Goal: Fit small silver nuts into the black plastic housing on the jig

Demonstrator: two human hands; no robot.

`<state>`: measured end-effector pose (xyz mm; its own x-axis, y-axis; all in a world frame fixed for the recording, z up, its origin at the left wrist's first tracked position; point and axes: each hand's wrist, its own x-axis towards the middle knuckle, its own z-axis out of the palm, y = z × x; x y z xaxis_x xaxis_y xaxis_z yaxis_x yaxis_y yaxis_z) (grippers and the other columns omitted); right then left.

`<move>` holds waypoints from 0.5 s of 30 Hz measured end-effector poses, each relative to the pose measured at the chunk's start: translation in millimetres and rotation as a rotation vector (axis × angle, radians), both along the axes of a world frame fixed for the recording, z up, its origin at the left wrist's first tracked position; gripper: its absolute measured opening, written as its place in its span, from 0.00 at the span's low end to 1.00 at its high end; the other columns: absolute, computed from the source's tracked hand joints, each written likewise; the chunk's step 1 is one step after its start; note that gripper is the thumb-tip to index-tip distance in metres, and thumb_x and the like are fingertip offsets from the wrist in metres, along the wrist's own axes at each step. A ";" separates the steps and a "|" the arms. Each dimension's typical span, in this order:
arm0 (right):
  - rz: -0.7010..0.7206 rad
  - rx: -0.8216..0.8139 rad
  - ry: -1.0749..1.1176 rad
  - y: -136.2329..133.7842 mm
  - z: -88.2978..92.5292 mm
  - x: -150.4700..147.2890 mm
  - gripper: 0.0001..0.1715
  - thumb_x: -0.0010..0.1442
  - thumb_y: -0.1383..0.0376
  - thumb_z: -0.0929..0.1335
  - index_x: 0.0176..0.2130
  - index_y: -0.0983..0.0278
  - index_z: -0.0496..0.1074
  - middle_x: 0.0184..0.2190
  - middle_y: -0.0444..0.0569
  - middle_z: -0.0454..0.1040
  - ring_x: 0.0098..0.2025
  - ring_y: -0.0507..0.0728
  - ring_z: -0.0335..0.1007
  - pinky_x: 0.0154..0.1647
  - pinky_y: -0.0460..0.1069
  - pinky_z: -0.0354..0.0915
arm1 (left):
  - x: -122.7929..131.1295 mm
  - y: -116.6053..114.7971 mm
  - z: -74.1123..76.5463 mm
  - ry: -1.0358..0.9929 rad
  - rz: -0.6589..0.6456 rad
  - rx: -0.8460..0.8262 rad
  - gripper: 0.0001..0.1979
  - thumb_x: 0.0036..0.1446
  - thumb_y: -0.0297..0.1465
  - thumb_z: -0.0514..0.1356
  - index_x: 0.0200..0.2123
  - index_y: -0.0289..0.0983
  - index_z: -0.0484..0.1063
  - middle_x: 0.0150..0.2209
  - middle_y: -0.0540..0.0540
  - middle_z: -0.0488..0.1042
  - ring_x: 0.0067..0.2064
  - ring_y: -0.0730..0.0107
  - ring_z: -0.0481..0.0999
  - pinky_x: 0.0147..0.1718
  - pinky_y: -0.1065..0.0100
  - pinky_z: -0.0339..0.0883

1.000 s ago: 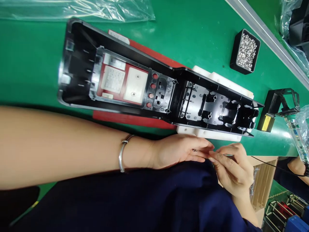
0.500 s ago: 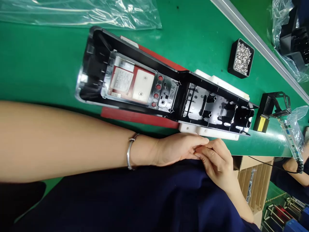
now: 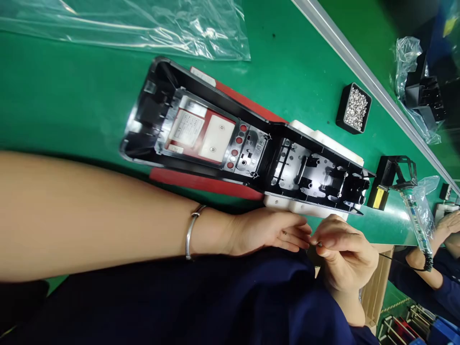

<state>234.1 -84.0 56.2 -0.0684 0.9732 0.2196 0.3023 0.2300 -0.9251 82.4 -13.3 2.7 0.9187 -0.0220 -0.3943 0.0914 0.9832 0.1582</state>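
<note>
My left forearm, with a silver bangle (image 3: 191, 231), lies across the table edge. My left hand (image 3: 271, 231) rests there with its fingers stretched out toward the right. My right hand (image 3: 344, 258) meets those fingertips, and its thumb and forefinger pinch a tiny silvery piece (image 3: 319, 244). Just beyond both hands lies a long black plastic housing (image 3: 247, 148), inner side up. It sits on a red pad (image 3: 204, 182) and a white block (image 3: 305, 207).
A small black tray of silver screws (image 3: 354, 109) stands on the green table (image 3: 53, 96). A black bracket with a yellow label (image 3: 386, 184) is at the right, and clear plastic bags (image 3: 143, 24) lie at the far side. Another person's hands (image 3: 447, 223) work at the right edge.
My right hand has curled tighter and drawn slightly right from my left fingertips, which now lie stretched out. The view has shifted, so the housing appears farther right and lower.
</note>
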 end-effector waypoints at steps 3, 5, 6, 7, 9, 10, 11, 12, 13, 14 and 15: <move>0.000 0.019 -0.033 9.0 1.2 -0.6 0.05 0.71 0.71 0.68 0.39 0.70 0.70 0.31 0.51 0.67 0.33 0.57 0.68 0.33 0.50 0.63 | 2.1 1.7 2.7 0.049 -0.008 -0.009 0.26 0.38 0.50 0.68 0.32 0.35 0.73 0.36 0.47 0.75 0.47 0.60 0.74 0.53 0.61 0.64; -0.015 0.056 -0.105 15.7 3.2 -0.6 0.04 0.70 0.73 0.68 0.39 0.71 0.69 0.32 0.52 0.67 0.34 0.58 0.68 0.33 0.50 0.64 | 3.3 3.7 4.9 0.061 -0.029 0.007 0.30 0.33 0.52 0.69 0.33 0.35 0.72 0.38 0.44 0.76 0.49 0.57 0.74 0.52 0.62 0.65; -0.022 0.075 -0.159 19.3 4.1 -0.6 0.04 0.70 0.74 0.68 0.39 0.71 0.69 0.32 0.52 0.68 0.34 0.58 0.68 0.34 0.51 0.65 | 3.6 4.7 5.9 0.063 -0.043 0.020 0.33 0.31 0.53 0.70 0.35 0.34 0.72 0.41 0.42 0.76 0.50 0.55 0.73 0.52 0.61 0.65; -0.025 0.091 -0.223 23.0 4.6 -0.4 0.03 0.70 0.75 0.68 0.40 0.71 0.69 0.33 0.52 0.68 0.35 0.58 0.68 0.34 0.51 0.65 | 3.8 5.6 6.8 0.063 -0.057 0.031 0.36 0.30 0.55 0.69 0.37 0.33 0.72 0.44 0.39 0.76 0.51 0.54 0.73 0.52 0.61 0.65; -0.024 0.106 -0.340 30.4 4.5 0.2 0.03 0.69 0.77 0.67 0.40 0.72 0.68 0.34 0.53 0.68 0.36 0.58 0.68 0.35 0.52 0.66 | 3.7 6.8 7.8 0.063 -0.080 0.047 0.41 0.31 0.57 0.68 0.42 0.31 0.71 0.49 0.34 0.73 0.52 0.54 0.73 0.53 0.61 0.65; -0.023 0.108 -0.388 34.0 3.8 0.7 0.03 0.68 0.78 0.67 0.40 0.73 0.69 0.35 0.53 0.68 0.36 0.58 0.68 0.35 0.52 0.65 | 3.6 7.1 8.1 0.063 -0.088 0.054 0.43 0.31 0.57 0.68 0.44 0.30 0.70 0.51 0.32 0.72 0.53 0.53 0.72 0.53 0.61 0.65; -0.025 0.113 -0.427 37.4 2.9 1.3 0.04 0.68 0.79 0.67 0.40 0.73 0.69 0.36 0.54 0.68 0.37 0.58 0.68 0.37 0.52 0.64 | 3.4 7.2 8.2 0.063 -0.096 0.060 0.44 0.31 0.57 0.67 0.44 0.29 0.70 0.52 0.30 0.71 0.53 0.53 0.72 0.53 0.62 0.65; -0.035 0.123 -0.456 40.5 1.8 2.0 0.04 0.67 0.79 0.67 0.39 0.73 0.69 0.36 0.54 0.68 0.38 0.57 0.67 0.38 0.52 0.63 | 3.2 7.2 8.3 0.063 -0.101 0.063 0.44 0.31 0.58 0.67 0.45 0.28 0.70 0.52 0.29 0.70 0.53 0.53 0.72 0.53 0.62 0.65; -0.049 0.133 -0.481 43.2 0.7 2.8 0.04 0.66 0.80 0.68 0.39 0.73 0.70 0.37 0.54 0.68 0.38 0.57 0.66 0.39 0.52 0.62 | 3.0 7.2 8.4 0.061 -0.104 0.066 0.44 0.31 0.58 0.67 0.44 0.28 0.70 0.53 0.29 0.70 0.54 0.53 0.72 0.53 0.62 0.65; -0.065 0.143 -0.512 45.4 -0.2 3.6 0.04 0.66 0.79 0.69 0.39 0.73 0.71 0.37 0.54 0.68 0.39 0.57 0.66 0.40 0.52 0.61 | 2.9 7.3 8.5 0.061 -0.105 0.067 0.44 0.30 0.58 0.67 0.43 0.28 0.70 0.52 0.28 0.70 0.53 0.53 0.72 0.53 0.62 0.65; -0.077 0.154 -0.545 47.3 -1.0 4.5 0.04 0.65 0.79 0.69 0.39 0.73 0.72 0.37 0.54 0.68 0.39 0.57 0.65 0.40 0.52 0.61 | 2.7 7.5 8.7 0.060 -0.107 0.067 0.45 0.29 0.58 0.67 0.43 0.28 0.69 0.52 0.27 0.70 0.53 0.52 0.72 0.53 0.62 0.65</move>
